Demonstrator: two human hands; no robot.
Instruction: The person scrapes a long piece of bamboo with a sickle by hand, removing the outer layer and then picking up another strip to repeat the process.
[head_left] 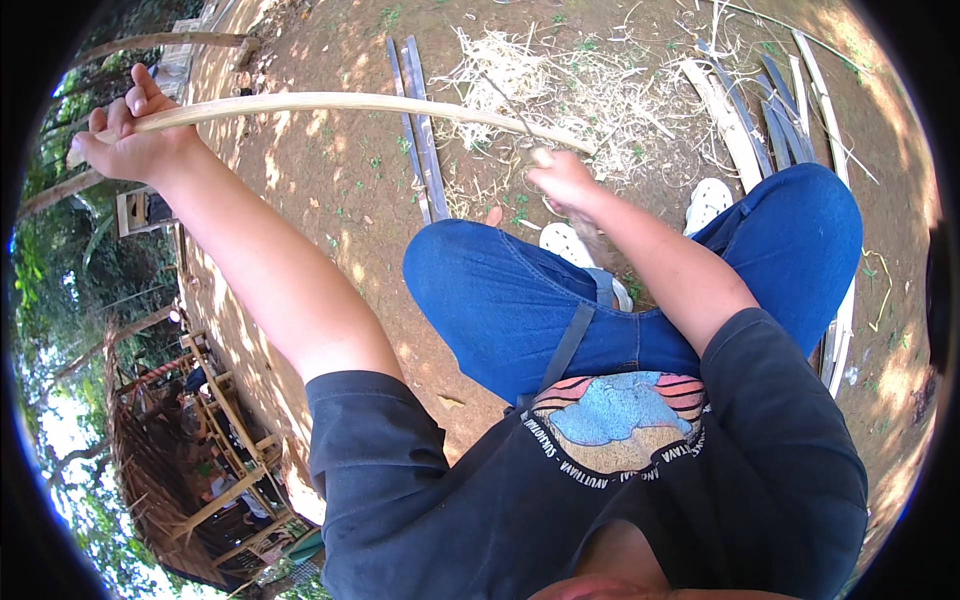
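A long, pale strip of split wood or bamboo (330,101) stretches across the upper view, bowed slightly upward. My left hand (145,152), held out far to the left, grips one end between thumb and palm, some fingers loosely raised. Near the strip's other end, my right hand (566,184) is closed in front of my knees. A thin dark blade (507,101), apparently a knife's, slants up from beside that hand and crosses the strip. The knife's handle is mostly hidden in my fist.
Curly pale shavings (600,95) cover the ground ahead. Two dark slats (426,140) lie left of them; several more strips (785,115) lie at the right. My bent knees in blue jeans (510,290) frame my white shoes (708,203). A thatched shelter (165,480) stands far left.
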